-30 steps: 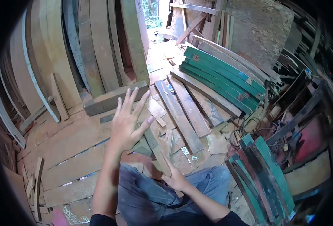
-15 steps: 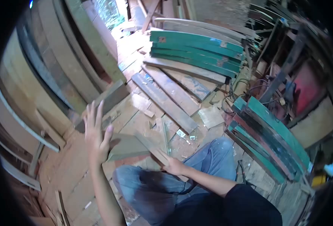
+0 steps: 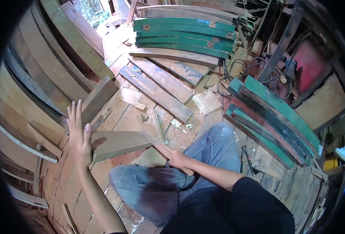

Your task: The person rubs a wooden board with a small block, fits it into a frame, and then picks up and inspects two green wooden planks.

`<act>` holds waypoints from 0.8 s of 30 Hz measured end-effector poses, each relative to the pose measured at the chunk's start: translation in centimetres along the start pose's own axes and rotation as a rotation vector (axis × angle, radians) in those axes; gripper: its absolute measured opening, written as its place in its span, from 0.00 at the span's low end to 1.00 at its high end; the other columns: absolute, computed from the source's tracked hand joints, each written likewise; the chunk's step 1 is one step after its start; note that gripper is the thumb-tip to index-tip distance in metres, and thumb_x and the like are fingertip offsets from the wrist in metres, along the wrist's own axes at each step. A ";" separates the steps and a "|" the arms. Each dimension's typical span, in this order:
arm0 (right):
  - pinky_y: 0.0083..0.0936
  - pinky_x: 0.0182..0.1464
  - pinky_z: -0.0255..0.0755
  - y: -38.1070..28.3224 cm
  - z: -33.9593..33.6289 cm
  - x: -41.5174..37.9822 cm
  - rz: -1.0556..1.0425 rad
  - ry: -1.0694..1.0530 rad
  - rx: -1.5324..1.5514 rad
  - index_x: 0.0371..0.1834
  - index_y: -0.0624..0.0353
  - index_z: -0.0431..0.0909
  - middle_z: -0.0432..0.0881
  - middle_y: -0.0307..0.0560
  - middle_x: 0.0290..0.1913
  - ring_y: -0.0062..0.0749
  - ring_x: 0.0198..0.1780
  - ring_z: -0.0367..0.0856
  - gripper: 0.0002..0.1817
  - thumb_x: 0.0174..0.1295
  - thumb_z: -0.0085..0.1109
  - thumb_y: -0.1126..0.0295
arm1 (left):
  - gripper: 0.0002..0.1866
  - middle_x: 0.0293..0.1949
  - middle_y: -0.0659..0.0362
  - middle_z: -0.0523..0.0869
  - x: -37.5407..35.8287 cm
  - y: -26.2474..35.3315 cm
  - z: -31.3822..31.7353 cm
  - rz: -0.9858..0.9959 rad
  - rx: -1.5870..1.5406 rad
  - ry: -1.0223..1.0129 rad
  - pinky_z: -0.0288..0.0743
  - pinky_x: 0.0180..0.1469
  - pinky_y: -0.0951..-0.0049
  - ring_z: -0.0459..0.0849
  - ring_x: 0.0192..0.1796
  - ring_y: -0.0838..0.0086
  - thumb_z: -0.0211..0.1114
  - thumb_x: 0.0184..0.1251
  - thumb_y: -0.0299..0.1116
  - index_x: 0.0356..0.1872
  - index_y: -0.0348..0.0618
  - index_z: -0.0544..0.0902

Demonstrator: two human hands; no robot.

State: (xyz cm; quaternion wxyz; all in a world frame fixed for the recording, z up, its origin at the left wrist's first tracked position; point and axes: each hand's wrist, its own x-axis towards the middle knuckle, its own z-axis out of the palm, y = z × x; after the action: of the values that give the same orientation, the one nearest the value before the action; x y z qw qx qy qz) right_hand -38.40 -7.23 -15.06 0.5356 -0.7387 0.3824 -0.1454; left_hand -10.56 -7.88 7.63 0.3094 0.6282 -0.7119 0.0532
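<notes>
A thick wooden board (image 3: pixel 120 143) lies low in front of my knees. My left hand (image 3: pixel 79 142) is raised at its left end, palm toward the board, fingers stretched upward and thumb apart, holding nothing. My right hand (image 3: pixel 177 160) is wrapped round a narrow wooden strip (image 3: pixel 160 147) near my lap. The strip slants up and left from my fist, and its far end meets the right end of the board. A short piece of the strip shows below the fist.
Loose planks (image 3: pixel 157 93) lie ahead on the dusty floor, with stacked green boards (image 3: pixel 184 37) behind them. More green beams (image 3: pixel 274 121) sit to the right, near black cables (image 3: pixel 225 84). Tall boards (image 3: pixel 43 58) lean along the left. Wood scraps (image 3: pixel 131 95) litter the floor.
The whole view has shifted, so the surroundings sit further up and left. The fingers of my left hand are closer together. The strip in my right hand was blurred and now shows sharply.
</notes>
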 end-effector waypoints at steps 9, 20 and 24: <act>0.39 0.69 0.70 -1.7 0.5 0.2 0.035 0.045 0.113 0.87 0.40 0.44 0.72 0.67 0.72 0.62 0.67 0.77 0.53 0.56 0.56 0.78 | 0.35 0.81 0.50 0.60 1.8 3.0 1.4 0.035 -0.003 -0.001 0.35 0.82 0.44 0.50 0.85 0.52 0.45 0.78 0.53 0.79 0.45 0.64; 0.43 0.58 0.76 -3.6 0.3 -1.1 -0.239 0.214 0.183 0.87 0.36 0.40 0.83 0.70 0.53 0.63 0.52 0.85 0.55 0.56 0.58 0.77 | 0.34 0.81 0.50 0.62 4.0 2.9 3.5 0.104 -0.081 0.004 0.35 0.83 0.49 0.49 0.85 0.51 0.44 0.79 0.52 0.79 0.45 0.66; 0.44 0.60 0.76 2.3 -0.2 0.1 0.072 0.014 0.197 0.87 0.37 0.41 0.83 0.69 0.56 0.63 0.54 0.84 0.54 0.56 0.57 0.74 | 0.34 0.81 0.51 0.61 3.9 2.8 2.7 0.106 -0.070 -0.022 0.34 0.83 0.50 0.47 0.85 0.52 0.45 0.79 0.52 0.79 0.45 0.65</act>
State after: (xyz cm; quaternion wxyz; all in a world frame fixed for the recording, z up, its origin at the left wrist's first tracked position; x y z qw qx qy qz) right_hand -39.38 -7.80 -17.04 0.6077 -0.6672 0.3966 -0.1680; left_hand -14.25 -11.94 8.29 0.3201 0.5790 -0.7489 0.0376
